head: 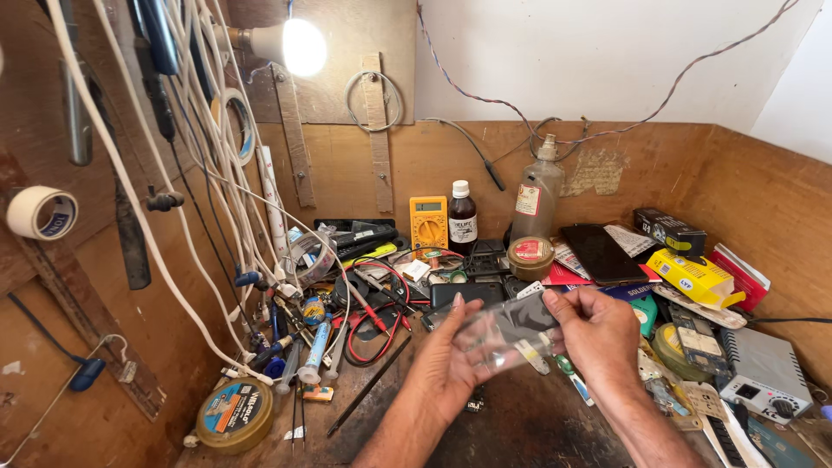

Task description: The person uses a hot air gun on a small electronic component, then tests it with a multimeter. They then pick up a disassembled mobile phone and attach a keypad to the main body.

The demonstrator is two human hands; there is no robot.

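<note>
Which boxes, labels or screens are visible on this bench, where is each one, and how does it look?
Clear plastic sleeve: held between left hand and right hand.
Yellow multimeter: against back wall, small grey screen.
Dark bottle: beside the multimeter, white label.
Clear bottle: centre back, red-white label.
Black phone: right of centre, dark screen.
Black box: right back.
Yellow box: right.

Two bare forearms, left hand, right hand, no sleeves, no rings

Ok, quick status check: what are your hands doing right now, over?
Both hands up over the bench. Left hand and right hand pinch a clear film between them. Clutter all round; nothing in the way.
</note>
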